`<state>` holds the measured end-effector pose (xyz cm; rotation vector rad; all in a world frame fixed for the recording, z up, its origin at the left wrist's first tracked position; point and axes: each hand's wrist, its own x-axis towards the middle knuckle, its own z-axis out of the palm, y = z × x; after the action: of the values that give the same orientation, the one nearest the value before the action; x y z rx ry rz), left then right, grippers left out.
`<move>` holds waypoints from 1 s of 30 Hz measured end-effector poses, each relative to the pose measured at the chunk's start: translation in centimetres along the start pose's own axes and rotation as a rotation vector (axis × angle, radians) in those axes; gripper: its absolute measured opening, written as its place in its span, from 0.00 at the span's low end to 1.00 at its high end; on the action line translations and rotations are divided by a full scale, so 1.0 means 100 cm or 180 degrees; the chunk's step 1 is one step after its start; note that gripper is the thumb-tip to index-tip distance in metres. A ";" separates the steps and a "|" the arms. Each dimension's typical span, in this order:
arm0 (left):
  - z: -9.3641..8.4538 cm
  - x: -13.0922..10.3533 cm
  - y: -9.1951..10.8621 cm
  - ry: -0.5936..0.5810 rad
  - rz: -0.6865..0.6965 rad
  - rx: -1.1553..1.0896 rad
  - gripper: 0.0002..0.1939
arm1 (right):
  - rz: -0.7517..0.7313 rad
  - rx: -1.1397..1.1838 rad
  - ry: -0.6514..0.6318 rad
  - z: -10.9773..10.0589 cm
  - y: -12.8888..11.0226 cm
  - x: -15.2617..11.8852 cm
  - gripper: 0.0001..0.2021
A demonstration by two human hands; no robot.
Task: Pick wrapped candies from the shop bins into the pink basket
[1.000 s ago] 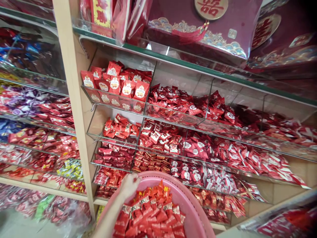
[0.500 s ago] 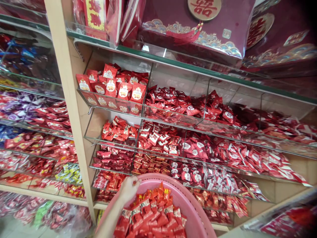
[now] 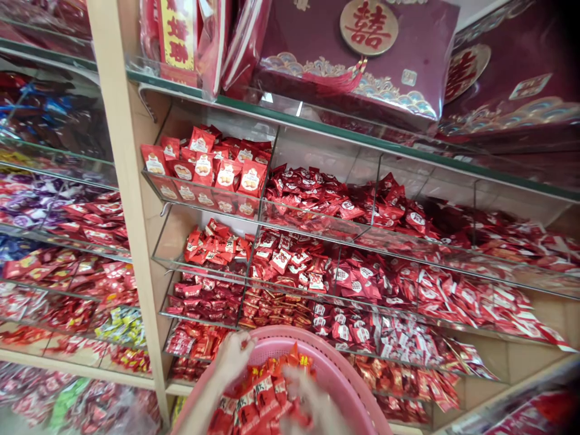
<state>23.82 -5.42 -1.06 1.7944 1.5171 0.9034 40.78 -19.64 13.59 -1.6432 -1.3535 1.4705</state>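
Note:
A pink plastic basket [image 3: 357, 377] with a perforated rim is at the bottom middle, holding many small red snack packets [image 3: 258, 402] with dark lettering. My left hand [image 3: 235, 353] is closed at the basket's upper left rim, its fingers curled over the edge. Over the packets on the basket's right side is my right hand [image 3: 310, 393], smeared by motion. Its fingers cannot be made out, nor whether anything is in them.
Behind the basket rise glass shelves with divided bins of red packets [image 3: 203, 163]. A wooden upright [image 3: 127, 181] separates them from more candy bins [image 3: 120, 326] at left. Large maroon gift bags [image 3: 299, 60] stand on the top glass shelf [image 3: 326, 130].
My right hand has come into view over the packets in the basket. My left hand stays at the rim. The whole scene sits slightly lower as the view tilts.

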 end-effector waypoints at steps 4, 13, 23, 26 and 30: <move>0.001 0.000 0.001 0.0067 -0.0027 0.0008 0.14 | -0.2160 -0.0924 0.1114 -0.031 -0.076 0.051 0.17; 0.000 -0.001 0.002 0.0083 0.0048 0.0015 0.15 | -0.1324 -0.3021 0.2119 -0.037 -0.150 0.114 0.19; 0.001 0.000 -0.002 0.0054 0.0068 -0.0047 0.16 | -0.0976 -0.2862 0.2364 -0.033 -0.160 0.148 0.21; 0.001 0.000 -0.003 0.0061 0.0132 -0.0003 0.16 | -0.1003 -0.2729 0.2422 -0.035 -0.158 0.149 0.21; 0.001 0.000 -0.003 0.0043 0.0184 0.0095 0.17 | -0.1005 -0.2274 0.2321 -0.043 -0.156 0.147 0.20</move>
<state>23.76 -5.39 -1.34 1.8655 1.5015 0.9270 38.40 0.10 22.70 -1.9610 -1.6479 0.1224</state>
